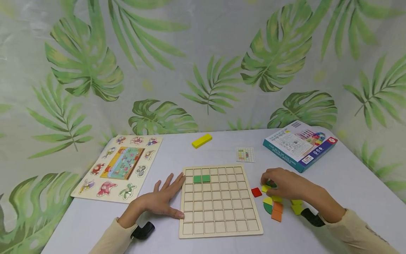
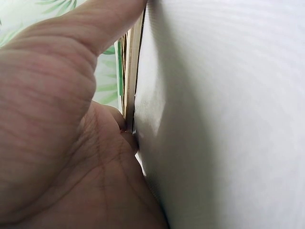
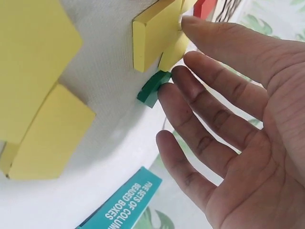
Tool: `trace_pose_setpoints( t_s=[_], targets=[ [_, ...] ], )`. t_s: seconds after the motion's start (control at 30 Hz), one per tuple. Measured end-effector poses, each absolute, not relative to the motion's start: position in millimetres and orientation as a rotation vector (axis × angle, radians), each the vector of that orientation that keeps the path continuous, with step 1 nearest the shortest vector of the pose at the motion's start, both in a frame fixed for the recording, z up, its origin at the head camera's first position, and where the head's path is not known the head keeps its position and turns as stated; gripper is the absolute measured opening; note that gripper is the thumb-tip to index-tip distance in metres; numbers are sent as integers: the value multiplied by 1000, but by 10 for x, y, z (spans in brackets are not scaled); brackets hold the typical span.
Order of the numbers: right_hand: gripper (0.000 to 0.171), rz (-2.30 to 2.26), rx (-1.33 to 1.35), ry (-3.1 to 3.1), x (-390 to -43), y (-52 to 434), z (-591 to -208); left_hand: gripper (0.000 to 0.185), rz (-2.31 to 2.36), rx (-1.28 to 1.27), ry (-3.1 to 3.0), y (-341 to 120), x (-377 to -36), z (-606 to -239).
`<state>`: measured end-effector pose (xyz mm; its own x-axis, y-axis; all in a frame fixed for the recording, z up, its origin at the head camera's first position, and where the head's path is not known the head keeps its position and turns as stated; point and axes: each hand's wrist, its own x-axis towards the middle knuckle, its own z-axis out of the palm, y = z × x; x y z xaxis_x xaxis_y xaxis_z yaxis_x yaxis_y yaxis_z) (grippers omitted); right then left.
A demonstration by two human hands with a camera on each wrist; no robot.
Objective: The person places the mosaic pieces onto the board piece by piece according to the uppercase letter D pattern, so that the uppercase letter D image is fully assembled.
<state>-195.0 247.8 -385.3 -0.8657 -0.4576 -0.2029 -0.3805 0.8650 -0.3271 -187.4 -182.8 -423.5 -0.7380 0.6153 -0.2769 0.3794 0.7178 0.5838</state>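
My left hand (image 1: 160, 201) rests flat on the table with fingers spread, thumb and fingertips at the left edge of a wooden grid board (image 1: 222, 205). Two green square tiles (image 1: 201, 179) sit side by side in its second row. To the board's right, my right hand (image 1: 285, 184) reaches down over a loose group of colored pieces. In the right wrist view its fingers are loosely bent, thumb apart from them, beside yellow tiles (image 3: 157, 36) and a green curved piece (image 3: 153, 89). A red tile (image 1: 256, 192) and orange tiles (image 1: 277, 211) lie close by.
Behind the board lie a small pattern card (image 1: 245, 154) and a yellow bar (image 1: 202, 140). A boxed set (image 1: 298, 144) is at the back right. At the left lies a wooden picture puzzle (image 1: 118, 169). More yellow tiles (image 1: 297, 207) lie near the right wrist.
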Motion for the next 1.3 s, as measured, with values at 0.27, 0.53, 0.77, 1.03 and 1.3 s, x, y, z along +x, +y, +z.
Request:
trace_pose_setpoints(
  t_s=[0.27,0.53,0.77,1.03,1.3],
  targets=[
    [23,-403,-649,2779,-1963,2499,-3876,123,689,764,2462,-1829,-1875,-4227],
    [21,-431,-701,2774,-1995,2457,-3855,122,663,773,2473,-1843,-1876,-4188],
    [21,-428,-746,2748,-2017,2453,-3864,122,667,775,2470,-1828,-1866,-4176],
    [22,-384,-773,2767,-2079,2350,-3797,122,671,762,2484,-1826,-1860,-4174],
    [22,-422,-801,2739,-2135,2123,-3741,121,645,773,2487,-1823,-1857,-4159]
  ],
)
